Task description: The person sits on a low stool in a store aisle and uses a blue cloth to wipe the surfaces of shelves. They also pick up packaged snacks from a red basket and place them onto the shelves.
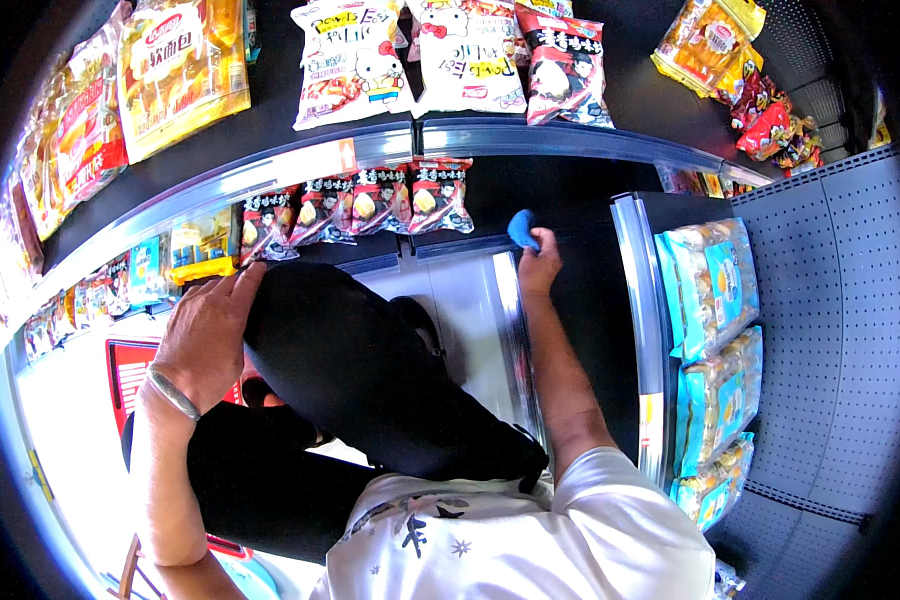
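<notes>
My right hand (541,264) pinches a folded blue cloth (521,229) over a dark lower shelf (592,315), beyond the shelf's clear front strip (511,315). My left hand (208,330) lies flat against the side of my raised knee (307,315), in black trousers, and holds nothing. Past the knee, several small red-and-black snack bags (381,199) stand in a row on the lower shelf. A yellow packet (202,244) sits at their left, close to my left fingertips.
White snack bags (356,67) and large yellow bread packs (184,75) fill parts of the upper shelf, edged by a price rail (487,139). Blue-and-clear packs (712,292) line the right shelf, before a grey perforated panel (832,322). A red crate (124,375) stands at left.
</notes>
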The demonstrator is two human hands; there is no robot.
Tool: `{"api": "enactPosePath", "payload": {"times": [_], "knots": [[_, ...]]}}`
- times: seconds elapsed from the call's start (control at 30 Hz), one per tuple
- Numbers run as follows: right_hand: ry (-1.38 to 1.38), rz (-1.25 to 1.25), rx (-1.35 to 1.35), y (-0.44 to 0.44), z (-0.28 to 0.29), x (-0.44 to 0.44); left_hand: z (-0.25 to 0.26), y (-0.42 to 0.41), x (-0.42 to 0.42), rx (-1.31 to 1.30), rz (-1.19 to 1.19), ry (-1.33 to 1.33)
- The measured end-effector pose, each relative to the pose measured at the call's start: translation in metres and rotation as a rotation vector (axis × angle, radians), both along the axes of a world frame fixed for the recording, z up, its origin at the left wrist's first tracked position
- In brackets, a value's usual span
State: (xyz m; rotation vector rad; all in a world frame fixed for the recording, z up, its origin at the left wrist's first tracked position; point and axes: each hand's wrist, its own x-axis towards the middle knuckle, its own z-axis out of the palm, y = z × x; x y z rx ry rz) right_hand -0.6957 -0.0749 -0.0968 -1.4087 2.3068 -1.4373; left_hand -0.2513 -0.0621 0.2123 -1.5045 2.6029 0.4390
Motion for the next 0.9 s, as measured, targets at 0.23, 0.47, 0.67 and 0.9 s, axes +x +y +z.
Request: {"api": "enactPosePath", "payload": {"times": [0.23, 0.47, 0.67, 0.9], "knots": [[0.394, 0.237, 0.446, 0.056, -0.033, -0.040, -0.002, 0.004, 0.004, -0.004, 0.014, -0.009], [0.313, 0.123, 0.386, 0.115, -0.055, -0.028, 0.005, 0.015, 0.001, 0.033, 0.078, -0.144], [0.458, 0.312, 0.199, 0.061, -0.016, 0.005, -0.003, 0.014, 0.011, 0.023, 0.047, -0.097], [0.734, 0.499, 0.430, 0.032, -0.053, 0.011, 0.002, 0.011, 0.004, 0.037, 0.087, -0.163]]}}
